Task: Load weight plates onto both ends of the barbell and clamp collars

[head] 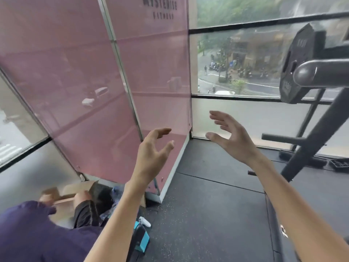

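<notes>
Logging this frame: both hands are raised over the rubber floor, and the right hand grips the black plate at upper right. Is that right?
Not quite. In the head view the right hand is open and holds nothing; the black plate sits above it, apart. The rest stands: both hands are raised over the rubber floor, the left hand open too.

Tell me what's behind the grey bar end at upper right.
A black weight plate stands behind the grey bar end, window beyond. The bar covers part of the plate's face and its mounting.
</notes>
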